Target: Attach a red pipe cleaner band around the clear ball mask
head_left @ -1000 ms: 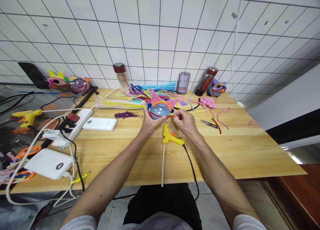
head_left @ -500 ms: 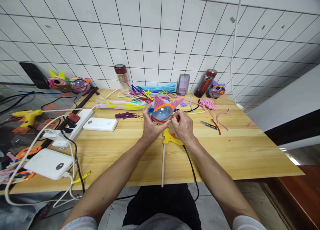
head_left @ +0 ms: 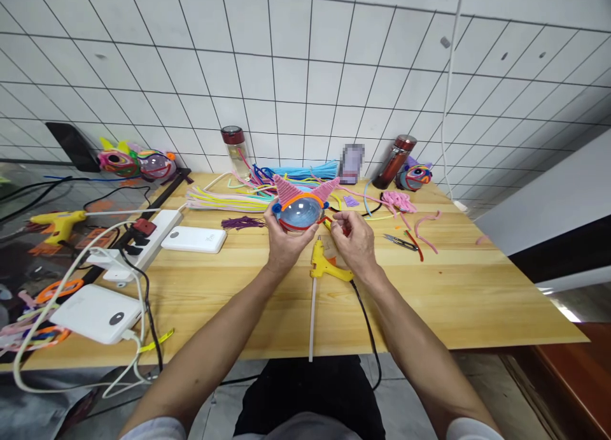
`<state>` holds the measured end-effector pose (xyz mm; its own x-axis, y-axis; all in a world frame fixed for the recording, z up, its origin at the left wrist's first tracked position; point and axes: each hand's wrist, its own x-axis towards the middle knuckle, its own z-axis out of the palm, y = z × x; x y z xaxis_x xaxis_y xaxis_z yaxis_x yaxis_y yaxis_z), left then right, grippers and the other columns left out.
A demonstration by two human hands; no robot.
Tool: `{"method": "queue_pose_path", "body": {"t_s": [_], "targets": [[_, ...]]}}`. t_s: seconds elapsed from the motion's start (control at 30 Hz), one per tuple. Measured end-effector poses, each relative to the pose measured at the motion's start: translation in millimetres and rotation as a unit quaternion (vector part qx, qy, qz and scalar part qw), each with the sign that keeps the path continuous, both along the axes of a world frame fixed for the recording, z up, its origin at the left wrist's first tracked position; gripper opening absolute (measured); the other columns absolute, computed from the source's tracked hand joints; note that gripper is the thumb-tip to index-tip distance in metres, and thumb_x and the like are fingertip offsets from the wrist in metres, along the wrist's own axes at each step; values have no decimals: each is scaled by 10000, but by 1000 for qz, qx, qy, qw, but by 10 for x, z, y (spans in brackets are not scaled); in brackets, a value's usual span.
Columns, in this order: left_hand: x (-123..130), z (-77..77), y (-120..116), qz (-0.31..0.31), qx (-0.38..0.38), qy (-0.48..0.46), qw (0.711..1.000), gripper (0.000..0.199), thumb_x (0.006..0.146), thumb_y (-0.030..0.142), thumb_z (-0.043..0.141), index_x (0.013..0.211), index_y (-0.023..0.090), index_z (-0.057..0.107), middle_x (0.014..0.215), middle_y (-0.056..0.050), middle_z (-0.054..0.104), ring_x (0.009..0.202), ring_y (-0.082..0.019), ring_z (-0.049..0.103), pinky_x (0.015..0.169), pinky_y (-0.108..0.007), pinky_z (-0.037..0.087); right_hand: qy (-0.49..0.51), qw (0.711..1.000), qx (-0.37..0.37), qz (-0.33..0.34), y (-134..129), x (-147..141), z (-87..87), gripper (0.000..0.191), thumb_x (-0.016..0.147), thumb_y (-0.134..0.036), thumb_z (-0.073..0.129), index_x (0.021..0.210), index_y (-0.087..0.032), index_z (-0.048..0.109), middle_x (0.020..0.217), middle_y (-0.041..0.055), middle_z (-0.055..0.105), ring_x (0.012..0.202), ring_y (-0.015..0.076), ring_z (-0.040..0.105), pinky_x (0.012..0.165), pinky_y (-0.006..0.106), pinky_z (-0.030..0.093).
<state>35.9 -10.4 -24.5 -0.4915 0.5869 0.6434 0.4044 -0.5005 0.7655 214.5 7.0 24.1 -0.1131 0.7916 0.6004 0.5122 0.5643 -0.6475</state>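
My left hand (head_left: 285, 248) is wrapped round a clear round ornament (head_left: 301, 212) with two pink pointed ears, an orange band, a red strip along its lower edge and small blue balls at its sides. To the right, my right hand (head_left: 356, 239) has its fingers pinched together by a red strip that runs towards the ornament's lower right; what lies between the fingertips is too small to make out. Just below and between the hands, a yellow glue gun (head_left: 329, 267) lies on the wooden table (head_left: 429, 300), a white glue stick pointing out of its back.
Bundles of coloured pipe cleaners (head_left: 229, 199) lie behind the hands. Small scissors (head_left: 400, 241) and pink pieces are at right. A power strip (head_left: 155, 236), white power banks (head_left: 193, 239) and another glue gun (head_left: 57, 225) sit left. Two bottles (head_left: 395, 162) and finished ornaments (head_left: 414, 174) stand near the wall.
The ornament has moved slightly left in my left hand, its ears more upright in view. My right hand has drawn away from it, leaving a gap where the red strip shows.
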Motion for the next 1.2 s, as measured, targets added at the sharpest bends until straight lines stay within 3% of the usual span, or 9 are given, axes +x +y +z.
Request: {"method": "queue_pose_path", "body": {"t_s": [0.2,0.33,0.43,0.53,0.67,0.8,1.0,1.1,1.2], "targets": [[-36,32,26,-3,-15,-50,999,1085,715,508,1028,1536,227,377,1554,-197,533,1521,-335,591,1329,-497,458,50,995,77,-27,-41,231,295,234,1010,-403,657,1144,-228,737,1034,71,769,923,239,715,912,412,603],[-83,80,34,4,-18,-70,997,1043,725,504,1016,1510,232,386,1545,-189,549,1507,-323,598,1324,-489,460,103,991,2,-79,177,750,448,299,991,-477,685,1124,-224,769,1064,73,820,920,235,740,910,415,604],[-118,129,45,5,-10,-81,997,982,747,517,985,1488,239,403,1536,-177,566,1463,-304,625,1314,-484,463,74,989,-84,-96,302,1132,330,293,913,-459,725,1055,-210,788,991,75,829,909,256,758,899,430,601],[-146,177,60,2,-13,-91,996,973,745,547,969,1491,232,430,1548,-174,569,1478,-307,611,1327,-484,436,-50,982,-157,-90,205,1271,69,243,894,-407,731,1033,-217,788,977,77,839,910,268,770,880,424,594],[-169,242,51,-3,-12,-106,994,950,742,581,954,1461,208,456,1503,-170,596,1429,-301,632,1306,-470,445,-207,949,-223,-84,-85,1154,-168,250,948,-321,715,1161,-205,778,1126,117,848,1063,280,788,959,404,581],[-189,338,31,14,4,-105,994,892,718,611,951,1364,224,473,1417,-136,625,1327,-268,672,1258,-430,491,-280,912,-268,-138,-171,1052,-87,336,1037,-288,653,1334,-152,734,1358,189,799,1276,303,744,1075,416,542],[-230,646,89,40,40,-102,993,934,717,678,933,1397,246,461,1430,-132,625,1342,-258,678,1284,-414,471,-309,903,-279,-108,58,577,168,372,1089,-370,620,1391,-181,728,1333,146,824,1272,283,761,1043,375,541],[-274,844,127,29,74,-102,992,969,748,694,915,1462,254,431,1500,-148,604,1361,-258,686,1276,-411,492,-341,890,-290,-86,228,161,200,387,1087,-420,626,1356,-170,748,1364,193,811,1303,333,754,1029,402,542],[-338,972,169,27,87,-106,990,983,771,675,918,1497,258,403,1544,-158,593,1411,-270,673,1285,-429,502,-371,871,-314,-75,376,-129,170,349,1034,-300,686,1323,-115,753,1344,250,805,1304,368,757,1030,413,541]]}}
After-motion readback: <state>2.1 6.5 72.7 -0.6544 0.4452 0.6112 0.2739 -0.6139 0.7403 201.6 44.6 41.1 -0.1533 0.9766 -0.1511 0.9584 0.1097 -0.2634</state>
